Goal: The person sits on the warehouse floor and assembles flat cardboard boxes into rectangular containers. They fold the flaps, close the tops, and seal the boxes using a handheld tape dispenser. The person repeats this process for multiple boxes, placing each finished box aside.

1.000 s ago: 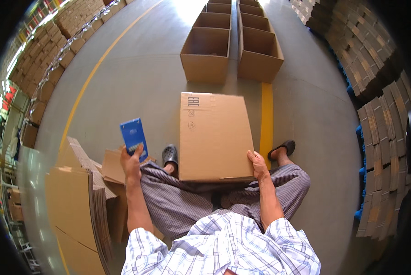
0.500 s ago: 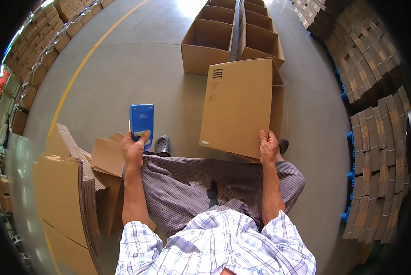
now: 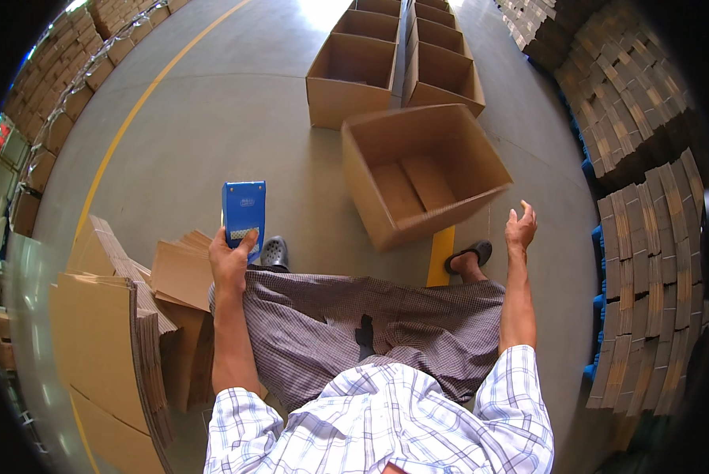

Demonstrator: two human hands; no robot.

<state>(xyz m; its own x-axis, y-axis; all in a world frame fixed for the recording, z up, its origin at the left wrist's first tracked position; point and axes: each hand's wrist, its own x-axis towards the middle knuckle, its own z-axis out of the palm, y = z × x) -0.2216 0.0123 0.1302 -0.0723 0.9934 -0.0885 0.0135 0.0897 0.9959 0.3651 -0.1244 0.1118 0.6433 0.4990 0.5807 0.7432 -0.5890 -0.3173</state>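
Observation:
In my left hand (image 3: 229,261) is a blue, flat-faced rectangular hand tool (image 3: 244,207); my thumb presses on its front near a pale patterned patch. I cannot tell its exact kind. My right hand (image 3: 521,227) is empty, its fingers apart and slightly curled. Just beyond it, a cardboard box (image 3: 362,186) tilts toward me, its open top facing me and its inner bottom flaps showing. The box is smeared by motion, and whether it touches the floor cannot be made out.
Two rows of open cardboard boxes (image 3: 348,103) extend ahead. Flat cardboard sheets (image 3: 97,347) lean in a stack at my left. Bundled flat cartons (image 3: 646,276) rise on blue pallets along the right. A yellow line (image 3: 133,118) crosses the grey floor.
My right hand has let go of the box and moved right. The box has turned from its printed side to its open top. My left hand still holds the blue tool.

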